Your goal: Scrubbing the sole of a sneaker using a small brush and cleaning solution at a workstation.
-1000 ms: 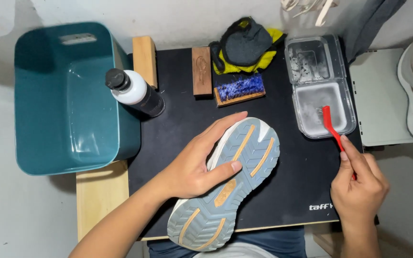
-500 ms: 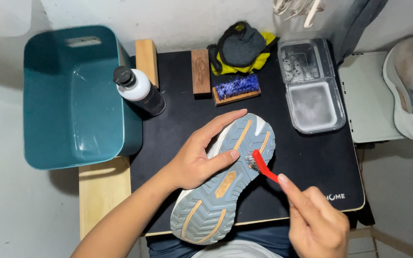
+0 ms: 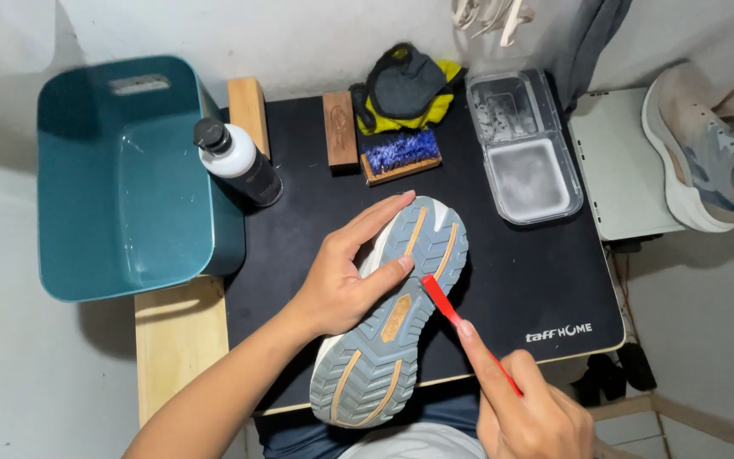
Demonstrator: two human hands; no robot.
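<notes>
Nearest the camera, the right hand is closed around the handle of a thin red brush, with the forefinger stretched along it. The brush slants up and to the left, and its head touches the middle of the sole of a shoe.

The shoe lies sole up on a black mat, with its heel toward the person at the mat's near edge and its toe pointing away. The sole is grey-blue with orange-tan strips.

The left hand grips the shoe from the left side. Its fingers are spread over the front half of the sole, and the thumb is just beside the brush head.

The mat covers most of a pale wooden worktop, which shows bare at the left.

Farther back, a white bottle with a black cap stands at the mat's left edge, just beside a teal tub. Behind the shoe lie a wooden block and a wooden brush with blue bristles, touching each other. A dark and yellow cloth is bunched behind them. To the right sits a clear plastic box with two compartments. Well apart on the far right, a second shoe rests on a white surface.
</notes>
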